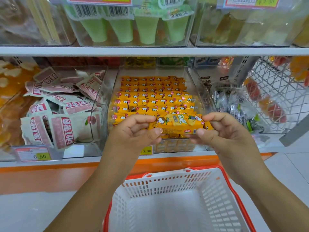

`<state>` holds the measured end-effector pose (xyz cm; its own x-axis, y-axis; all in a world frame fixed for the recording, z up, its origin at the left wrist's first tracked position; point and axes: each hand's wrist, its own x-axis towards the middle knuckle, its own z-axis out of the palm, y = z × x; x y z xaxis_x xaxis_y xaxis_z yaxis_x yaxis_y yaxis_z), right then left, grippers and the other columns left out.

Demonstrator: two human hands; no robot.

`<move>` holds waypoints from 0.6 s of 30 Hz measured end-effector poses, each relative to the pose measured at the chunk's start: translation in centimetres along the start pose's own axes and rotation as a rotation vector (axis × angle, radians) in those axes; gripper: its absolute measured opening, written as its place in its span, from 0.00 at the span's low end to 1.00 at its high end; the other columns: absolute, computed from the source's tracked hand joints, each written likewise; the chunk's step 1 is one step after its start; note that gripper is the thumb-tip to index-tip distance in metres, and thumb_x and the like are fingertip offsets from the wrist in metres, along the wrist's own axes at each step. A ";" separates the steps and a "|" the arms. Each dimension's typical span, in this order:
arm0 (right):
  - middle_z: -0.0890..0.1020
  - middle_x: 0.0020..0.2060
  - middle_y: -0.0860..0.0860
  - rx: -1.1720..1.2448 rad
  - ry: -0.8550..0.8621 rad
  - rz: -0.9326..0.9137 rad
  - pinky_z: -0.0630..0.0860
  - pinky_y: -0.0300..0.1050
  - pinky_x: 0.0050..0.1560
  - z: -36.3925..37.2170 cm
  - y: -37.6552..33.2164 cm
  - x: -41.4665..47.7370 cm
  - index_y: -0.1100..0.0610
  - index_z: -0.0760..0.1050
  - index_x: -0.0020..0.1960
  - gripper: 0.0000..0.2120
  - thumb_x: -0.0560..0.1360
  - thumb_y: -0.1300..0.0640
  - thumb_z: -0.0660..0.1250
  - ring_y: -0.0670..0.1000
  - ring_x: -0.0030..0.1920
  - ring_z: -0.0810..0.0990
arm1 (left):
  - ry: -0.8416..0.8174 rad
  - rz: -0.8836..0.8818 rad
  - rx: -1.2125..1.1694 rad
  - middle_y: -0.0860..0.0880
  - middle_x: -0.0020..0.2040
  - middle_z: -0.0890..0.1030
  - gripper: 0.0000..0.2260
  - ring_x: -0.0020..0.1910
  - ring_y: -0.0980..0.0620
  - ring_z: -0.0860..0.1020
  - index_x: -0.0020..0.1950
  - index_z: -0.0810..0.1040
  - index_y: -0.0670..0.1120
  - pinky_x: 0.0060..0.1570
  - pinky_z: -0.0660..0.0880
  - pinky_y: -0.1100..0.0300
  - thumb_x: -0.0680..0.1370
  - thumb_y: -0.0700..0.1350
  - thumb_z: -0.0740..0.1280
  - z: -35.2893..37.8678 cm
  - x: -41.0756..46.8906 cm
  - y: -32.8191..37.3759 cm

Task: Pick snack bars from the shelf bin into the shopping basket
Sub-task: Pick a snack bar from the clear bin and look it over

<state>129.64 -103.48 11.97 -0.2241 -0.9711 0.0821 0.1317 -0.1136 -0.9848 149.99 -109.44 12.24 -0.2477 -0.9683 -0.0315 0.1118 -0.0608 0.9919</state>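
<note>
A yellow snack bar (178, 123) is held level in front of the clear shelf bin (115, 91), just above its front edge. My left hand (135, 131) pinches the bar's left end and my right hand (222, 131) pinches its right end. Inside the bin lie several rows of the same yellow snack bars (153, 96). Below my forearms stands a white shopping basket (222, 203) with a red rim, and nothing shows inside it.
A bin of pink-and-white snack packets (61, 111) stands to the left, and a bin of small wrapped sweets (234, 106) to the right. A white wire rack (274, 91) is at far right. Green jelly cups (133, 27) fill the shelf above. An orange-edged ledge (50, 166) runs below.
</note>
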 end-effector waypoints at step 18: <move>0.85 0.38 0.55 0.226 -0.076 0.139 0.83 0.44 0.47 -0.3 -0.9 0.2 0.64 0.74 0.58 0.16 0.71 0.68 0.62 0.62 0.51 0.85 | -0.105 -0.036 -0.025 0.45 0.47 0.87 0.14 0.48 0.48 0.85 0.56 0.80 0.50 0.44 0.81 0.63 0.78 0.33 0.65 -1.5 0.3 0.8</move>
<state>129.15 -103.47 12.85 -0.1166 -0.9927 -0.0322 0.3704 -0.0134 -0.9288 151.47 -110.11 12.82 -0.3510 -0.9349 -0.0526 0.1243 -0.1022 0.9870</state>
